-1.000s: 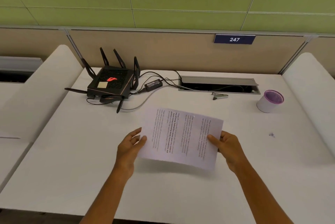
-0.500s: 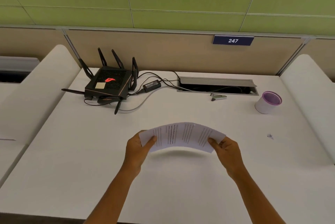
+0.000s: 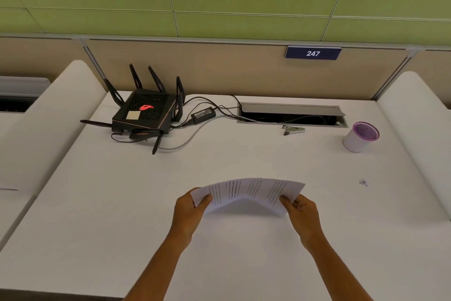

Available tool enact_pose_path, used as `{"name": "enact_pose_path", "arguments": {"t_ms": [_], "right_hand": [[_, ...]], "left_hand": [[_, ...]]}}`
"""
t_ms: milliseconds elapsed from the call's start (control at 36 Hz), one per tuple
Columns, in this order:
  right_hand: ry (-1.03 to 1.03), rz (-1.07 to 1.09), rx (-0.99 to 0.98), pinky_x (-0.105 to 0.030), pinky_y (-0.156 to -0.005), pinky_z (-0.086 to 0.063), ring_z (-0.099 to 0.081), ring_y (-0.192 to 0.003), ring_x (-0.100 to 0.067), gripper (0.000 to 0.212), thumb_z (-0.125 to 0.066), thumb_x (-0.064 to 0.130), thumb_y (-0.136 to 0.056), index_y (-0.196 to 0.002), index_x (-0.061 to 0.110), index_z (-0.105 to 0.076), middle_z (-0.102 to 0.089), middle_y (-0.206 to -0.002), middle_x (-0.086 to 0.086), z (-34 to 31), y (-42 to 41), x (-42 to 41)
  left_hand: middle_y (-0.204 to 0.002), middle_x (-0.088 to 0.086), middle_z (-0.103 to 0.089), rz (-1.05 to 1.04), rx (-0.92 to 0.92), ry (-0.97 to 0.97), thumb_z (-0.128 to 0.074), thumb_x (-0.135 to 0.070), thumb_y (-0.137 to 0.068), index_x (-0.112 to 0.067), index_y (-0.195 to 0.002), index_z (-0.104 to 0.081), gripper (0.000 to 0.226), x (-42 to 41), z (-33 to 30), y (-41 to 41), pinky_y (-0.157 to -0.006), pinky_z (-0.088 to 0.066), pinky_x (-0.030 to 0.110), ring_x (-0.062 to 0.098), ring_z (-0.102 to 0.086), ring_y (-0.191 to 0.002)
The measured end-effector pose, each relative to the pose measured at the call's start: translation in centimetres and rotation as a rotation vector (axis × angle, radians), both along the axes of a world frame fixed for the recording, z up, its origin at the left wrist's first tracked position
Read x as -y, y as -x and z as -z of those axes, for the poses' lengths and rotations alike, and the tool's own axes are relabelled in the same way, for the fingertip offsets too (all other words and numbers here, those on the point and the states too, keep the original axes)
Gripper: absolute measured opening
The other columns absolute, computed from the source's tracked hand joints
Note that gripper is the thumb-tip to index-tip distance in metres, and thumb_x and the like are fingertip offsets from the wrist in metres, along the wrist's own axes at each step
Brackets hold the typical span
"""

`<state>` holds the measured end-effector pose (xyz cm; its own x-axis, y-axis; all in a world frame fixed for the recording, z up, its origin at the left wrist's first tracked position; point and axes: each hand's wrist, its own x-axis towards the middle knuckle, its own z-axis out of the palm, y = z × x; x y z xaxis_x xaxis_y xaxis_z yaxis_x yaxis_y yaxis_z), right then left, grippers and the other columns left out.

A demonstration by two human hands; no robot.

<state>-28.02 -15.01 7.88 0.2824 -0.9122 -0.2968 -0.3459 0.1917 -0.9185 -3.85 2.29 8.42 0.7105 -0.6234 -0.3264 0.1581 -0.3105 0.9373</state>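
One sheet | held just above desk, toward its near side | left hand pinches left end, right hand pinches right end, fingers curled | change: flat a second ago, now arched upward, hands closer | judged: fold beginning, ends not yet met

Above the desk, near its front edge: sheet of paper, between left hand and right hand, gripped at both ends. At back left: router, power adapter just right of it. Behind centre: cable tray, clip just before it. Far right: cup.
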Motion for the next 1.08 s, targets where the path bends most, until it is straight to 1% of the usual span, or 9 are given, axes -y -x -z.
{"name": "enact_pose_path", "arguments": {"t_ms": [111,222,306,389,472,556,694,889,1083], "right_hand": [[0.019,0.008,0.024,-0.009,-0.064,-0.055,-0.072,-0.092,-0.008,0.015,-0.068,0.014,-0.100,-0.108,0.025,-0.074,-0.077,-0.099,0.011,-0.9,-0.2,0.0],[0.047,-0.026,0.007,-0.020,-0.067,-0.058,-0.075,-0.085,-0.012,0.008,-0.069,0.022,-0.100,-0.101,0.026,-0.076,-0.080,-0.092,0.012,-1.8,-0.2,1.1],[0.076,-0.057,-0.010,-0.027,-0.071,-0.060,-0.076,-0.082,-0.010,0.007,-0.071,0.023,-0.099,-0.101,0.028,-0.076,-0.079,-0.092,0.018,-2.7,-0.3,2.3],[0.091,-0.116,-0.024,-0.032,-0.072,-0.062,-0.077,-0.080,-0.012,0.007,-0.072,0.023,-0.098,-0.102,0.025,-0.077,-0.080,-0.093,0.012,-3.9,-0.5,3.4],[0.103,-0.192,-0.064,-0.031,-0.070,-0.061,-0.077,-0.077,-0.013,0.007,-0.073,0.024,-0.097,-0.101,0.026,-0.078,-0.081,-0.092,0.011,-5.5,-1.0,4.3],[0.109,-0.282,-0.113,-0.033,-0.071,-0.063,-0.078,-0.077,-0.015,0.007,-0.074,0.027,-0.096,-0.102,0.028,-0.078,-0.081,-0.092,0.009,-6.7,-1.6,4.9],[0.123,-0.438,-0.203,-0.033,-0.071,-0.064,-0.078,-0.074,-0.016,0.007,-0.072,0.026,-0.097,-0.100,0.027,-0.078,-0.081,-0.090,0.011,-8.3,-2.6,5.4],[0.175,-0.605,-0.321,-0.032,-0.071,-0.065,-0.078,-0.073,-0.015,0.004,-0.073,0.028,-0.096,-0.097,0.029,-0.077,-0.080,-0.090,0.010,-9.2,-4.1,5.4],[0.194,-0.728,-0.386,-0.033,-0.075,-0.065,-0.077,-0.079,-0.017,0.009,-0.074,0.027,-0.095,-0.102,0.023,-0.077,-0.079,-0.095,0.006,-9.5,-4.9,5.8]], "left_hand": [[-0.110,-0.006,-0.078,-0.031,-0.028,-0.017,-0.078,-0.020,-0.096,-0.024,-0.120,-0.072,0.025,0.1,-0.1,0.2,-0.076,-0.062,0.019,0.016,-0.074,-0.102],[-0.112,-0.004,-0.082,-0.033,-0.072,-0.019,-0.080,-0.024,-0.094,-0.026,-0.119,-0.074,0.026,-0.5,0.2,0.0,-0.081,-0.066,0.032,0.019,-0.079,-0.101],[-0.114,-0.004,-0.082,-0.018,-0.141,-0.024,-0.083,-0.020,-0.091,-0.024,-0.122,-0.074,0.033,-1.4,0.7,-0.2,-0.086,-0.066,0.035,0.018,-0.079,-0.105],[-0.116,-0.004,-0.082,0.019,-0.213,-0.003,-0.083,-0.014,-0.091,-0.023,-0.126,-0.073,0.038,-2.6,1.1,-0.5,-0.094,-0.065,0.042,0.018,-0.078,-0.110],[-0.121,-0.001,-0.081,0.043,-0.231,-0.003,-0.081,-0.008,-0.091,-0.020,-0.131,-0.071,0.042,-3.4,1.3,-0.9,-0.099,-0.064,0.049,0.022,-0.077,-0.114],[-0.121,0.001,-0.081,0.063,-0.214,-0.008,-0.083,-0.012,-0.090,-0.023,-0.129,-0.070,0.043,-3.8,1.3,-1.4,-0.100,-0.063,0.049,0.025,-0.076,-0.116],[-0.117,-0.003,-0.081,0.138,-0.152,-0.005,-0.080,-0.015,-0.094,-0.029,-0.128,-0.070,0.039,-3.2,0.2,-1.9,-0.092,-0.064,0.030,0.020,-0.076,-0.113],[-0.121,-0.006,-0.078,0.318,-0.044,-0.038,-0.079,-0.025,-0.095,-0.031,-0.133,-0.069,0.039,0.4,-2.3,-1.1,-0.099,-0.063,0.035,0.015,-0.075,-0.114],[-0.117,-0.007,-0.082,0.357,-0.063,-0.003,-0.073,-0.032,-0.100,-0.026,-0.126,-0.072,0.027,3.6,-3.9,1.2,-0.093,-0.066,0.046,0.020,-0.080,-0.103]]}}
